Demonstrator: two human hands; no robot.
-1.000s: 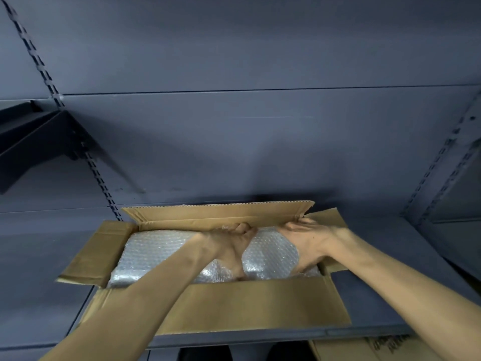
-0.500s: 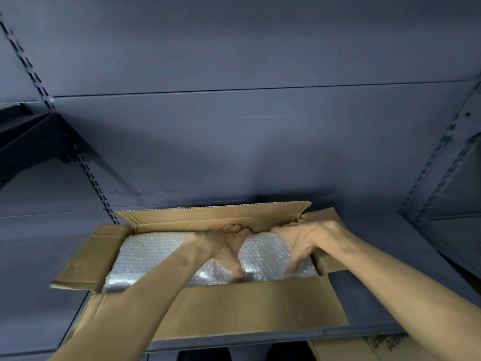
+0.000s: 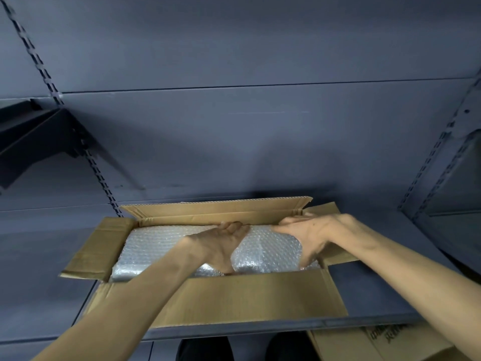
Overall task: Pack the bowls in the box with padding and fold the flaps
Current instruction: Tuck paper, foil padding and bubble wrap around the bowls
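Little has shifted: your left hand (image 3: 224, 242) and right hand (image 3: 308, 234) still cup the bubble-wrapped bundle (image 3: 266, 252), fingers curled, inside the open brown cardboard box (image 3: 234, 298), right of centre, flaps splayed outward.

A dark grey metal shelf (image 3: 390, 295) carries the things, its front edge running across the lower part of the view. Directly on it sits one open cardboard box (image 3: 247, 298), placed lengthwise along the shelf and close to the front edge. The box's near flap hangs down over that edge, the left flap spreads out above the shelf surface, and the far flap stands against the grey back panel (image 3: 260, 139).
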